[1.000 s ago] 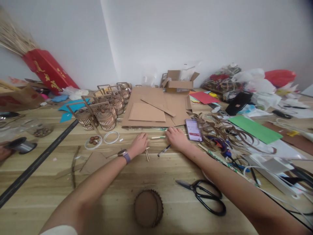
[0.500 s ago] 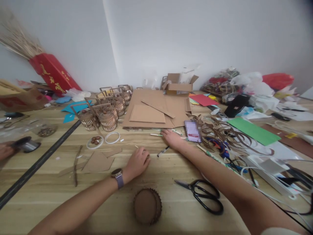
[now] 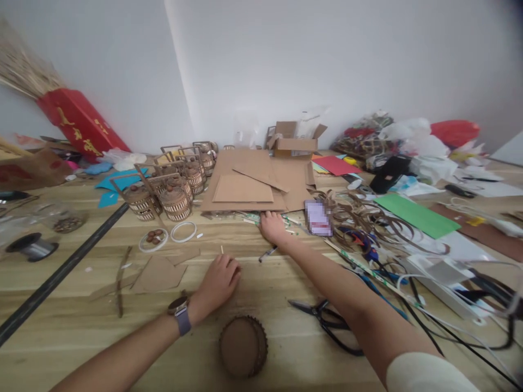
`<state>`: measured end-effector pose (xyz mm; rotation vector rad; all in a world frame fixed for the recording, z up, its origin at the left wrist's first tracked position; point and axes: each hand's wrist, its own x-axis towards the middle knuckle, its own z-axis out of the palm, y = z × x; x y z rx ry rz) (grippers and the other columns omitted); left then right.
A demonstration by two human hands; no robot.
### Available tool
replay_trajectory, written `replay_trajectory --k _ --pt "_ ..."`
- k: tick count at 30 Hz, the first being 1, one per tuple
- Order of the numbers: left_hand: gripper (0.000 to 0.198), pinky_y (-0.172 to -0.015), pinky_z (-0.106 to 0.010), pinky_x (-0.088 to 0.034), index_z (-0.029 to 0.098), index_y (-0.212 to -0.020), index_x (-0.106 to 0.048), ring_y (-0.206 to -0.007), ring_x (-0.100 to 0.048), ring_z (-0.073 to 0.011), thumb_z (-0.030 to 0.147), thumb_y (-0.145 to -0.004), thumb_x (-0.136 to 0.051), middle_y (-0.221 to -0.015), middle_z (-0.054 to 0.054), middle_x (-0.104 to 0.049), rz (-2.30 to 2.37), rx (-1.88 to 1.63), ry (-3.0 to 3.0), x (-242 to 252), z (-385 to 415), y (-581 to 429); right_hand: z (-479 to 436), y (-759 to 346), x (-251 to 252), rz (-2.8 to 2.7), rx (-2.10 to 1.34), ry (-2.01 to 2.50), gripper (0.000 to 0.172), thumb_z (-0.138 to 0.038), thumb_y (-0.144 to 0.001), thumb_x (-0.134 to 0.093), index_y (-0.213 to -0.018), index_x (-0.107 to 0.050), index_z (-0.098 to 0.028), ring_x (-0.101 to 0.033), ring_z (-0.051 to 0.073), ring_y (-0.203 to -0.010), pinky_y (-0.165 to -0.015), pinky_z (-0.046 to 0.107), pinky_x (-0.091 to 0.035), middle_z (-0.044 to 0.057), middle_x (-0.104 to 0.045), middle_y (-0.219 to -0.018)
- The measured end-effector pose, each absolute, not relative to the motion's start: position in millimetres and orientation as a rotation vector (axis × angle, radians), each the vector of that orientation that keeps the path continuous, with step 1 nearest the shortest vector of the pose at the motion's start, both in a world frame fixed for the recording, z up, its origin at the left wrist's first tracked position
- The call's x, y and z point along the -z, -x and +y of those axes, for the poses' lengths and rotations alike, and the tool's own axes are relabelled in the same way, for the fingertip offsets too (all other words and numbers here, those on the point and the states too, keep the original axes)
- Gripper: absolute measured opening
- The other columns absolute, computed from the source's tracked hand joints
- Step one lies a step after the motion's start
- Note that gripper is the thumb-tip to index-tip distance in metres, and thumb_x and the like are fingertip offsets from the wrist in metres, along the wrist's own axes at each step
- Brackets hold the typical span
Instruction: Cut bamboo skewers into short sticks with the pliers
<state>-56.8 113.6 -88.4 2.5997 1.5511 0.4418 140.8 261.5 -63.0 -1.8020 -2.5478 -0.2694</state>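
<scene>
Matt pale wood table [image 3: 81, 332]; rough brown cardboard sheets [image 3: 245, 185]; black metal scissors [image 3: 327, 321]; corrugated cardboard disc [image 3: 243, 347].

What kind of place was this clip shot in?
Most likely a craft worktable in a home or small workshop: cardboard sheets stacked near the wall, small openwork baskets, scissors and coloured paper spread over a wooden table.

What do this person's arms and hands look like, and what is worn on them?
No gloves on either. The left hand has a watch at the wrist, with a dark round case and a purple strap. Behind the right hand the forearm is uncovered, and a pale cream sleeve covers the upper arm. No rings show.
</scene>
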Motion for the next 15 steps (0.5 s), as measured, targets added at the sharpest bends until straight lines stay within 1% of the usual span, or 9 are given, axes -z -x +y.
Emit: replay_trajectory --k 2,4,7,9,10,12,13,15 --pt "0.012 -0.087 -0.045 -0.049 0.016 -0.096 -0.061 -0.095 -0.054 -0.0269 0.018 -0.093 -0.049 -0.100 -0.010 -0.062 1.553 -0.438 -2.602 87.0 112.8 56.0 256.9 -134.8 57.5 -2.580 0.203 1.819 0.034 -0.034 -0.094 -0.060 -0.124 -0.058 -0.017 -0.063 0.023 -0.105 -0.087 0.045 -0.054 0.010 -0.061 -0.125" --pt "0.015 -0.094 -0.051 -0.046 0.016 -0.100 -0.062 -0.104 -0.053 -0.0298 0.022 -0.093 -0.051 -0.109 -0.013 -0.062 1.558 -0.443 -2.607 84.8 108.1 54.4 251.6 -130.6 51.7 -2.615 0.116 1.843 0.035 -0.034 -0.094 -0.061 -0.124 -0.058 -0.016 -0.063 0.023 -0.105 -0.087 0.044 -0.055 0.010 -0.061 -0.124" --pt "0.026 -0.109 -0.060 -0.032 0.017 -0.112 -0.062 -0.125 -0.044 -0.0341 0.032 -0.093 -0.054 -0.130 -0.015 -0.056 1.521 -0.449 -2.620 77.5 89.5 49.1 242.4 -127.5 43.6 -2.668 -0.045 1.884 0.034 -0.034 -0.094 -0.061 -0.123 -0.058 -0.015 -0.063 0.023 -0.103 -0.087 0.043 -0.055 0.010 -0.061 -0.124" --pt "0.039 -0.112 -0.061 -0.029 0.018 -0.122 -0.060 -0.133 -0.038 -0.0356 0.043 -0.092 -0.055 -0.138 -0.016 -0.053 1.426 -0.379 -2.600 69.3 70.6 43.3 236.1 -127.1 39.3 -2.700 -0.152 1.899 0.034 -0.034 -0.095 -0.060 -0.123 -0.058 -0.017 -0.063 0.023 -0.103 -0.086 0.043 -0.055 0.010 -0.061 -0.124" --pt "0.048 -0.112 -0.062 -0.030 0.018 -0.124 -0.060 -0.135 -0.037 -0.0373 0.051 -0.089 -0.057 -0.141 -0.017 -0.051 1.373 -0.320 -2.572 64.7 60.6 39.9 233.4 -127.2 37.4 -2.711 -0.199 1.907 0.033 -0.034 -0.095 -0.060 -0.123 -0.058 -0.017 -0.063 0.023 -0.103 -0.086 0.043 -0.055 0.009 -0.061 -0.124" --pt "0.070 -0.111 -0.062 -0.031 0.020 -0.136 -0.053 -0.137 -0.035 -0.0389 0.061 -0.081 -0.063 -0.146 -0.017 -0.047 1.224 -0.156 -2.506 55.6 41.9 33.0 229.6 -128.1 33.6 -2.720 -0.276 1.930 0.033 -0.034 -0.095 -0.060 -0.123 -0.058 -0.017 -0.063 0.023 -0.103 -0.086 0.043 -0.055 0.009 -0.061 -0.124" --pt "0.078 -0.112 -0.064 -0.028 0.021 -0.138 -0.051 -0.138 -0.034 -0.0404 0.064 -0.075 -0.067 -0.149 -0.017 -0.044 1.178 -0.078 -2.475 51.9 34.1 29.9 228.4 -129.1 31.5 -2.718 -0.306 1.947 0.033 -0.034 -0.095 -0.060 -0.123 -0.059 -0.017 -0.063 0.022 -0.103 -0.086 0.043 -0.055 0.010 -0.061 -0.124" --pt "0.081 -0.113 -0.064 -0.027 0.020 -0.141 -0.048 -0.139 -0.034 -0.0409 0.059 -0.074 -0.071 -0.152 -0.018 -0.041 1.140 0.031 -2.421 47.2 22.7 25.7 227.1 -132.4 26.8 -2.705 -0.349 1.982 0.033 -0.034 -0.095 -0.060 -0.123 -0.059 -0.017 -0.063 0.022 -0.103 -0.086 0.043 -0.055 0.010 -0.061 -0.123"
